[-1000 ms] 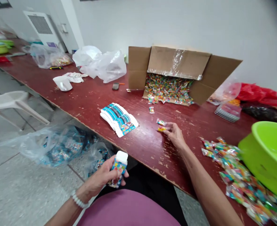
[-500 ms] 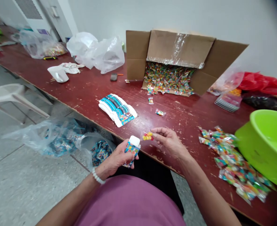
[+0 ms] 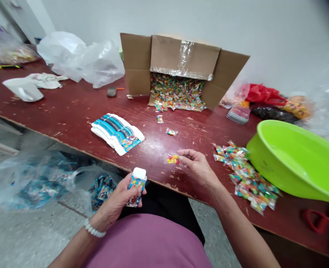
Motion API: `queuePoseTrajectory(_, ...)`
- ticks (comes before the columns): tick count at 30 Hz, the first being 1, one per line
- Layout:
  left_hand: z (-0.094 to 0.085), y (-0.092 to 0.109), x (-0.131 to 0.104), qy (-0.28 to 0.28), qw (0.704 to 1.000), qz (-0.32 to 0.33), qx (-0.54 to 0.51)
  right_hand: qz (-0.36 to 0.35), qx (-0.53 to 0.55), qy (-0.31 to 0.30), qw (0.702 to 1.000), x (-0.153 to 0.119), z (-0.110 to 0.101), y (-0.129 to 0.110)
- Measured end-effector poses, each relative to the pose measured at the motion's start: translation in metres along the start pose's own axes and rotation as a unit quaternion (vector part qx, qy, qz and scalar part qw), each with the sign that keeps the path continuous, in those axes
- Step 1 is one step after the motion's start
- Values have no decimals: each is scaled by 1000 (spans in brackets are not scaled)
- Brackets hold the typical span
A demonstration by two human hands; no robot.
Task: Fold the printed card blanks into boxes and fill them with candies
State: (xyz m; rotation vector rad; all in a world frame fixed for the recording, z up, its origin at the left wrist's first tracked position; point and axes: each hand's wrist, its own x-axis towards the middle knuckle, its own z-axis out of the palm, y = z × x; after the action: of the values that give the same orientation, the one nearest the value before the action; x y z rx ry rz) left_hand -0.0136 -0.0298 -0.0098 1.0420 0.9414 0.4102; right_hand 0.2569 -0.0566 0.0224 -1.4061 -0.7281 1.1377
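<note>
My left hand (image 3: 128, 191) is wrapped round a small printed candy box (image 3: 136, 188), blue with a white flap standing up at its top. Between the thumb and fingers of my right hand (image 3: 195, 165) is a clear candy packet (image 3: 172, 159) with yellow and red pieces inside, held over the table's near edge. Ahead of my left hand lies a fanned stack of flat blue and white cartons (image 3: 115, 132). Two loose candy packets (image 3: 171, 132) rest beyond my right hand. To the right is a pile of candy packets (image 3: 248, 175).
A tipped cardboard box (image 3: 185, 56) full of candy packets stands at the back. On the right is a green basin (image 3: 276, 167), with red-handled scissors (image 3: 316, 221) nearby. Plastic bags (image 3: 77, 56) and a white scoop (image 3: 25, 89) sit at left. A bag of filled boxes (image 3: 101, 190) is below the edge.
The view has turned to the right, bringing the scissors into sight. My hands are farther apart, with the candy box lower and left of the packet. Both hands keep their hold.
</note>
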Motion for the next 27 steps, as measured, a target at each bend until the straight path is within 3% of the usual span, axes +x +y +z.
queuePoseTrajectory(7,5,2,2,-14,1000,-8,10,-9,-23,7,1000,-4,-7,1)
queuePoseTrajectory(12,26,16,1,-52,997,10,51,-23,-95,-96,991,-16,14,5)
queuePoseTrajectory(16,34,18,-1,-59,990,53,118,-116,-227,-185,949,-29,34,6)
queuePoseTrajectory(18,35,17,-3,-57,989,62,124,-142,-232,-231,934,-32,42,4)
queuePoseTrajectory(20,35,16,-6,-59,994,52,76,-115,-169,-236,950,-32,46,2)
queuePoseTrajectory(24,33,9,-8,-28,996,-10,-88,-32,-36,-132,990,-28,47,5)
queuePoseTrajectory(27,30,3,-6,-7,990,-19,-136,19,-11,-155,988,-31,47,15)
